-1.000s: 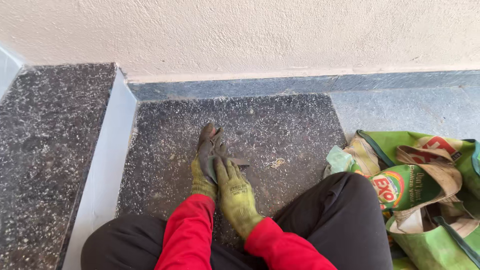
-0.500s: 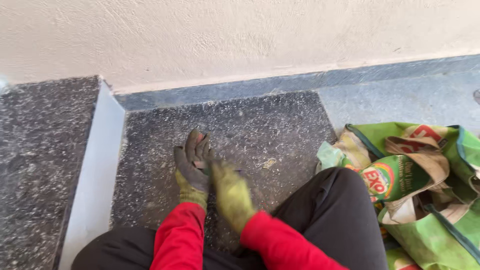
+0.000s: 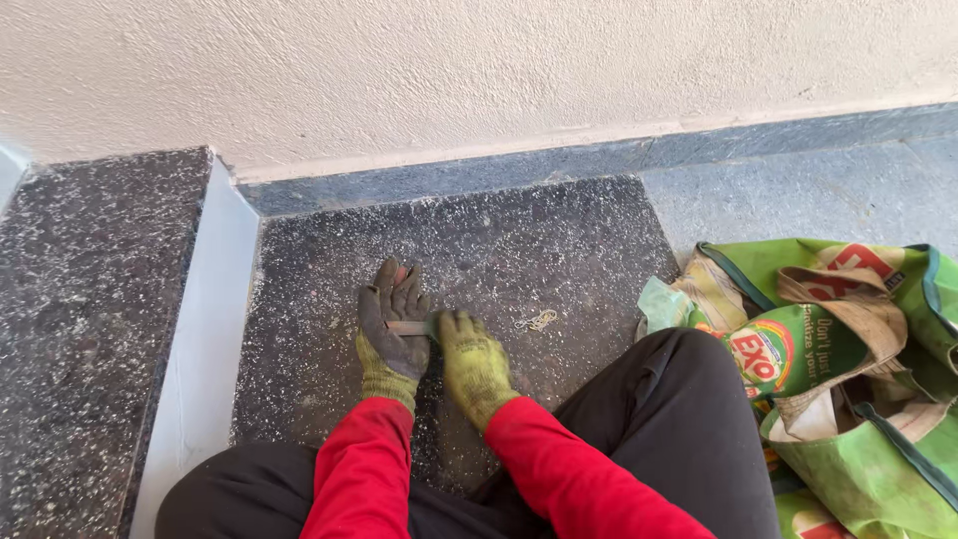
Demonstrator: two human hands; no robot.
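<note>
- Fingers [image 3: 397,284] of the left hand [image 3: 391,334] are stretched out flat, palm turned up, with the back of the hand on the dark speckled stone step [image 3: 559,250]; they are open and close around nothing.
- Across this open palm lies one thin flat strip [image 3: 407,326], greyish with a reddish tint; I cannot tell what material it is.
- Just to the right of these fingers, the right hand [image 3: 475,361] has its fingertips bent down onto the near end of the strip; it seems to pinch it, but the grip itself is hidden under the glove.
- Two gloves are in view, one on each hand: yellow-green knit, the left one with a dark coated palm. Two red sleeves [image 3: 364,469] come out of them.
- On the step, a little to the right of the right fingers, lies one small pale twisted scrap [image 3: 539,320], apart from both hands.
- Far to the right of the fingers, on the lower grey floor, stands one green woven bag [image 3: 858,469], open at the top, with beige straps. Inside it I see crumpled green packaging; how many pieces, I cannot count.
- Left of the fingers runs one white riser [image 3: 205,329], and beyond it a second speckled slab [image 3: 90,299].
- Behind the fingers is a pale rough wall [image 3: 479,70].
</note>
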